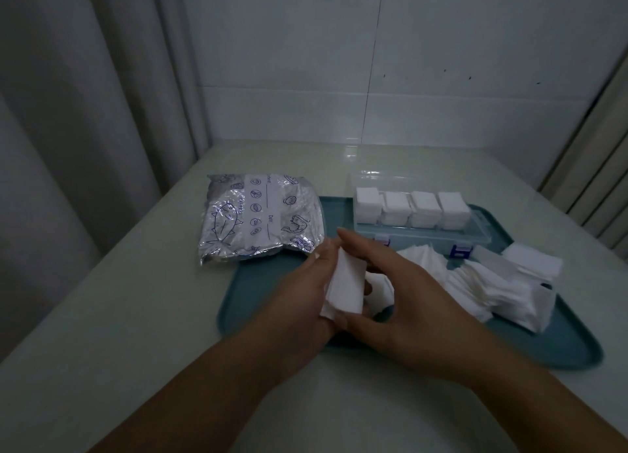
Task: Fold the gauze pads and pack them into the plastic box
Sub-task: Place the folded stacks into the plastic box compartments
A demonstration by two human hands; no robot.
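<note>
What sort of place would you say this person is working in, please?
Probably a clinic or treatment room: a tiled wall, a curtain on the left, and gauze pads piled on a teal tray beside a plastic box.

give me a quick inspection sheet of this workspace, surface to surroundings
surface: pale table bearing a teal tray
job's things: clear box at the tray's far edge, open, four stacks of folded pads in a row inside; loose pads heaped on the tray's right side; one pad held between both hands
clutter: silver bag with printed drawings, left of the box, partly over the tray's corner
grippers: left hand and right hand both grip the pad above the tray
cables: nothing seen
surroundings: tiled wall behind, curtain at left
</note>
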